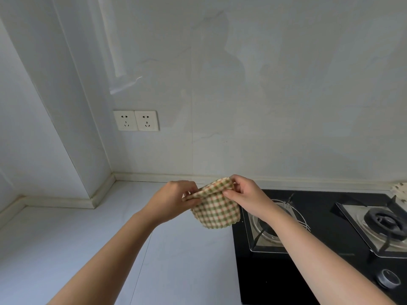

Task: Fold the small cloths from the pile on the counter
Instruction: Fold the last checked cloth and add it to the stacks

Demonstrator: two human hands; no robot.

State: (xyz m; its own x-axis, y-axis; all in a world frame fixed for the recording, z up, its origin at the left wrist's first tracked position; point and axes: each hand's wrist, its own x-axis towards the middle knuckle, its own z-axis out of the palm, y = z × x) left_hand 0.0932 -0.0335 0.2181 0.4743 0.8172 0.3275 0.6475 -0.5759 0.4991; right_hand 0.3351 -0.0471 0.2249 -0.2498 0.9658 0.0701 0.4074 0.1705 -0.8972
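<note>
Head view. Holds a small checked cloth [217, 209] up in the air between both hands, above the line where the pale counter [66, 249] meets the black gas hob [275, 278]. Pinches the cloth's upper left edge with the left hand [174, 200], thumb and fingers curled tight on the fabric. Grips the upper right edge with the right hand [244, 194], fingers curled over the top and thumb pressed on the front. Lets the rest hang below the two grips: green and red checks on cream, top edge curved between the hands, scalloped lower edge free and clear of the counter.

Behind the right forearm, the left burner [264, 230] in its metal pan; further right, the second burner [385, 223]; near the hob's front, a round knob [388, 279]. At the far right edge, a bit of another patterned cloth [399, 190], mostly cut off. On the pale wall [264, 106], left of the hands and higher, two white sockets [135, 120] side by side.
</note>
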